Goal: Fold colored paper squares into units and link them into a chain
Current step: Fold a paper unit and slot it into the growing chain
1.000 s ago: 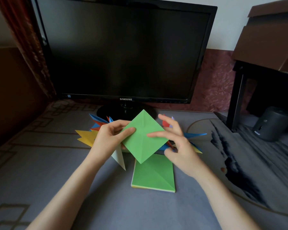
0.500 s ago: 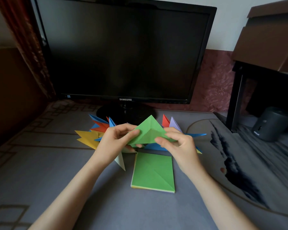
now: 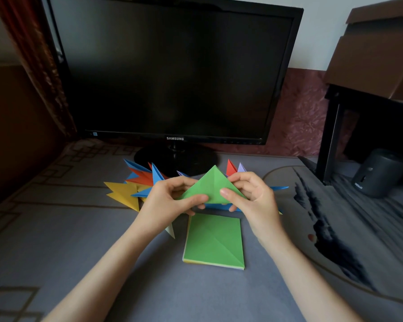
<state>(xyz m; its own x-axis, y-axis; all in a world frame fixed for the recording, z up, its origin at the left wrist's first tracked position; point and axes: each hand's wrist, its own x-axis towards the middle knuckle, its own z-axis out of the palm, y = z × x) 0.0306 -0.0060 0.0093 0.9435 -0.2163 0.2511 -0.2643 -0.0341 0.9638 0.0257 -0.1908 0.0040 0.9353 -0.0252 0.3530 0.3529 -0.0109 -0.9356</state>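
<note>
Green paper (image 3: 210, 185) folded into a triangle, held above green-topped stack (image 3: 214, 240), spiky linked chain (image 3: 135, 184) behind

Obstacles: monitor base (image 3: 175, 159) at back; folded paper units (image 3: 126, 192) before it; paper stack (image 3: 214, 242) centre. Passage: bare tablecloth (image 3: 56, 240) left and near.

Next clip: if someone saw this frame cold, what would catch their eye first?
The eye lands on the green paper triangle at centre frame, pinched at its lower corners by the left hand and right hand. Just below it a paper stack with a creased green top sheet lies on the desk. Behind the hands a spiky chain of folded units in yellow, blue and orange fans out before the dark monitor.
</note>
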